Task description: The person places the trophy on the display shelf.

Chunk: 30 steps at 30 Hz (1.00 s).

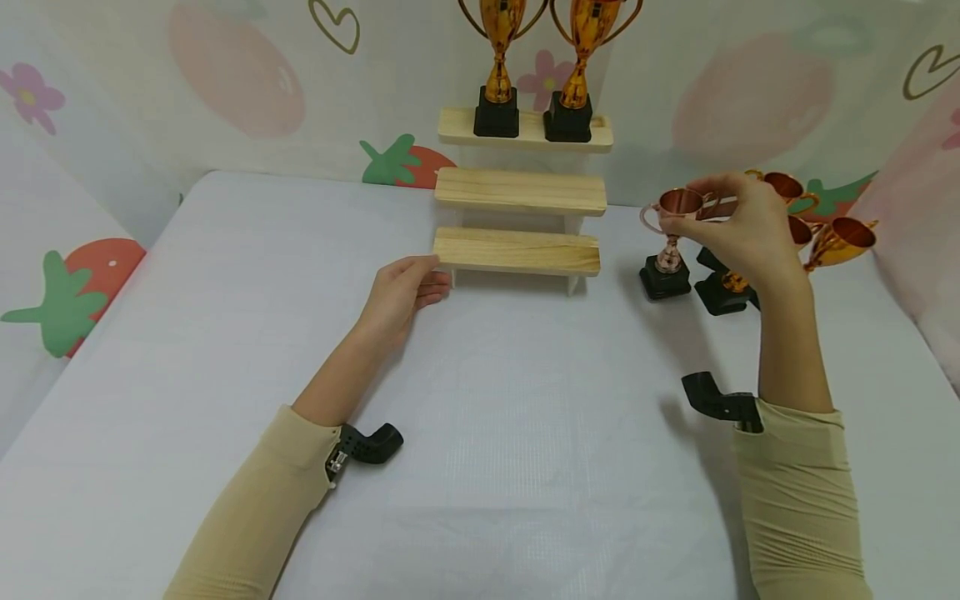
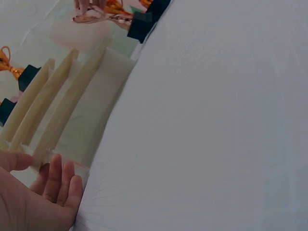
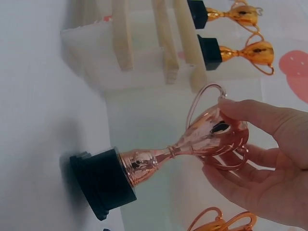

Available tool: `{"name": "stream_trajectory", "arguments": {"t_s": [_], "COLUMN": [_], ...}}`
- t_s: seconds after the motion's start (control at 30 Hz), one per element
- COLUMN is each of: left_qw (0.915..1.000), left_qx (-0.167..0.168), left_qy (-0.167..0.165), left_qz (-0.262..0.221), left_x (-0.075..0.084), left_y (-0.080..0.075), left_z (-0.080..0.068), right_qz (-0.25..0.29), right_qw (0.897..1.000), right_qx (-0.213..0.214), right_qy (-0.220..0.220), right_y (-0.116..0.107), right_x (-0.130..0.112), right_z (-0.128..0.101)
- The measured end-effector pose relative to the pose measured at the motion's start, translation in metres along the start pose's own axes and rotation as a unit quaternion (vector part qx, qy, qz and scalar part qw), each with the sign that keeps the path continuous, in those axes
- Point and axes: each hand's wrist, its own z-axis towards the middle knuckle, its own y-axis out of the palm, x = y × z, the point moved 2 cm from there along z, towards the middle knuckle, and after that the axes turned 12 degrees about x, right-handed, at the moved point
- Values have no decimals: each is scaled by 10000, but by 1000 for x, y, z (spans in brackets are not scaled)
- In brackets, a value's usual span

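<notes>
A copper-pink trophy cup [image 1: 667, 237] with a black square base is held in my right hand [image 1: 738, 225], thumb and fingers around its bowl and one handle. In the right wrist view the trophy [image 3: 175, 149] fills the middle, its black base close over the white table. My left hand [image 1: 397, 300] grips the left end of the lowest step of a three-tier wooden display shelf [image 1: 517, 252]. The left wrist view has the thumb [image 2: 17, 161] at one face of the step and the fingers under it. Two gold trophies [image 1: 497, 75] stand on the top tier.
Several other trophies [image 1: 842, 242] are grouped at the back right of the table [image 1: 480, 433], behind and beside my right hand, partly hidden by it. One there leans to the right. A patterned backdrop [image 1: 360, 100] rises behind the shelf.
</notes>
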Motion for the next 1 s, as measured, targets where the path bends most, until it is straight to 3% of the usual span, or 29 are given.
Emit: {"name": "stream_trajectory", "arguments": {"t_s": [0.6,1.0], "left_qw": [10000,10000], "left_qx": [32,15], "left_qy": [-16,14], "left_qz": [34,45], "left_x": [0,0], "left_y": [0,0], "left_z": [-1,-1], "right_qz": [75,315], "right_qw": [9997,9979], "right_qx": [147,564], "right_qy": [179,-2], "right_y": [5,1], "right_x": [-6,-15], "right_z": [-1,-5]}}
